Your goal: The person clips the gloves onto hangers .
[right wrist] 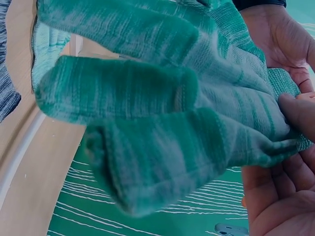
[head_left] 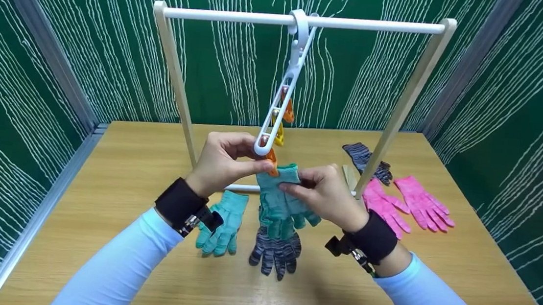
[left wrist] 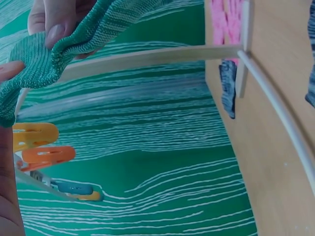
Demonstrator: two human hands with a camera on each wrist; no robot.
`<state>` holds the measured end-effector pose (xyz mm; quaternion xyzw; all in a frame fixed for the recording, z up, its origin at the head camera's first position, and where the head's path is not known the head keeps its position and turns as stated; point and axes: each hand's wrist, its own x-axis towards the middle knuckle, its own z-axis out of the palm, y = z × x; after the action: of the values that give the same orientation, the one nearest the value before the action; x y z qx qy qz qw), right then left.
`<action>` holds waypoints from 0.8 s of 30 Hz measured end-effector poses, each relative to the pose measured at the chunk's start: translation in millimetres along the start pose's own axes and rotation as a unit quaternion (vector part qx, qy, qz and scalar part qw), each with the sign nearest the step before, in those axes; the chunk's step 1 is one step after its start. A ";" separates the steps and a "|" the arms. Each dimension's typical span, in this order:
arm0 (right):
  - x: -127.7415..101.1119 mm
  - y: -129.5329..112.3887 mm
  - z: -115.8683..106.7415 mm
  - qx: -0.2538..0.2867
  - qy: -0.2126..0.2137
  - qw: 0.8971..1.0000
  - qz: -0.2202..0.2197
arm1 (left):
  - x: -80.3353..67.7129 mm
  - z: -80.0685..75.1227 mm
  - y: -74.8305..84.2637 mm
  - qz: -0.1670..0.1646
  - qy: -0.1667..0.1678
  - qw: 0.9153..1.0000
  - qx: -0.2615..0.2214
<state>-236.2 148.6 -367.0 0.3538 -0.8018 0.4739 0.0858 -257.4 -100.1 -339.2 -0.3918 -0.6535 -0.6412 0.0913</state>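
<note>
Pinching a teal glove (head_left: pixel 280 192) just below the clip hanger (head_left: pixel 281 99), the right hand (head_left: pixel 326 196) holds its cuff while the left hand (head_left: pixel 221 163) squeezes an orange clip (head_left: pixel 272 161). Only the left wrist view shows more clips (left wrist: pixel 47 155) beside the hanger.

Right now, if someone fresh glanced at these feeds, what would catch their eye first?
Dead centre, the left hand pinches an orange clip on the white peg hanger hung from the wooden rack, while the right hand holds a teal glove up to it. Next, the pink gloves lie on the table at right.
</note>
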 end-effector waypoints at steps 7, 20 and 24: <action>-5.7 3.9 2.2 0.002 0.001 1.000 -0.004 | 0.3 0.2 -5.1 0.006 -0.016 1.000 -0.005; -15.5 8.9 4.3 -0.002 0.018 0.999 -0.028 | 0.5 -1.2 -6.1 0.012 -0.037 0.999 -0.026; -17.0 8.4 4.3 0.004 0.016 1.000 -0.017 | 0.2 -1.8 -6.8 0.023 -0.046 0.998 -0.039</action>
<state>-228.3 155.9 -383.3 0.3606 -0.7922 0.4811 0.1051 -262.5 -100.8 -344.0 -0.4396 -0.6221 -0.6451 0.0604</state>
